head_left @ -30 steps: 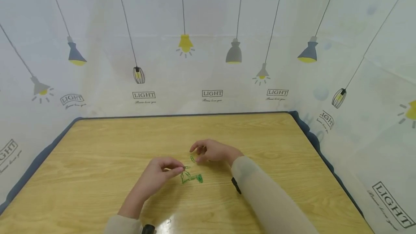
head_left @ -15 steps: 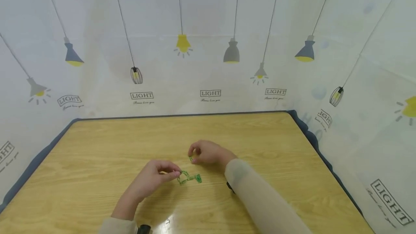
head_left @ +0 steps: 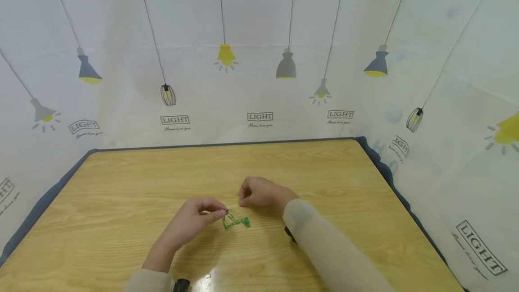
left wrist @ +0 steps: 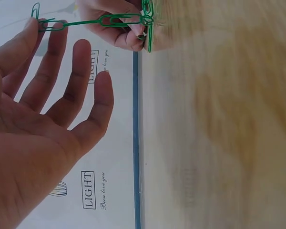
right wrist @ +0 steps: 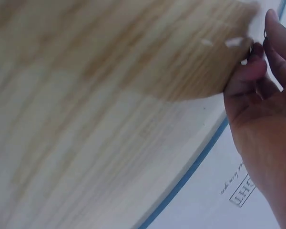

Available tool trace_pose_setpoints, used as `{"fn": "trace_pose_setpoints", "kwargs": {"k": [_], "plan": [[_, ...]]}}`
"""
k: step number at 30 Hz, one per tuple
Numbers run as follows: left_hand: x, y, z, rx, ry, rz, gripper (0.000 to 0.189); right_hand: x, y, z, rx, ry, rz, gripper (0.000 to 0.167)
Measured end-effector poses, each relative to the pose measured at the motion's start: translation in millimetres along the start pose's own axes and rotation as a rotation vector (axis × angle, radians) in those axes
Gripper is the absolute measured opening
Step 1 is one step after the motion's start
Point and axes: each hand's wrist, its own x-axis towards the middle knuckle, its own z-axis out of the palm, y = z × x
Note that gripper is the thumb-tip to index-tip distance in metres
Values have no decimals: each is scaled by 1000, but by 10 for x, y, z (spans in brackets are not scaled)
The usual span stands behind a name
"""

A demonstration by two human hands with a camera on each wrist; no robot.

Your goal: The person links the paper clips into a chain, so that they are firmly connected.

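Note:
My left hand (head_left: 192, 220) pinches the end of a chain of green paper clips (left wrist: 86, 22) between thumb and forefinger, its other fingers spread. From there the chain runs down to the table, where several more green clips (head_left: 246, 222) lie bunched at its far end. My right hand (head_left: 263, 191) is just beyond the chain, low over the wood, fingers curled in and thumb against forefinger. A thin dark edge of a paper clip (right wrist: 265, 34) shows at these fingertips in the right wrist view; the rest of it is hidden by them.
The wood-grain table (head_left: 142, 179) has a dark blue edge (head_left: 219, 144). Behind it and at both sides rises a white sheet (head_left: 202, 12) printed with hanging lamps. A black wrist strap (head_left: 181, 285) shows below my left sleeve.
A loose green clip beside my right hand has gone from the table into its fingers, which have closed. My left hand has kept its pinch on the chain, shifting slightly.

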Motion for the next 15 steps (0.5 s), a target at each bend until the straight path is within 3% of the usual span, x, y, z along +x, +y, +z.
{"fn": "trace_pose_setpoints", "kwargs": {"k": [5, 8, 12, 15], "plan": [[35, -2, 18, -28, 48, -13, 13, -92, 7, -86, 141, -12, -26, 12], [60, 19, 30, -41, 73, -1, 13, -232, -37, -164, 302, 55, -32, 9], [82, 66, 72, -55, 95, 1, 15, -471, -143, -218, 549, 180, -60, 20], [98, 102, 113, -69, 115, -7, 16, -651, -245, -208, 665, 238, -87, 24]]}}
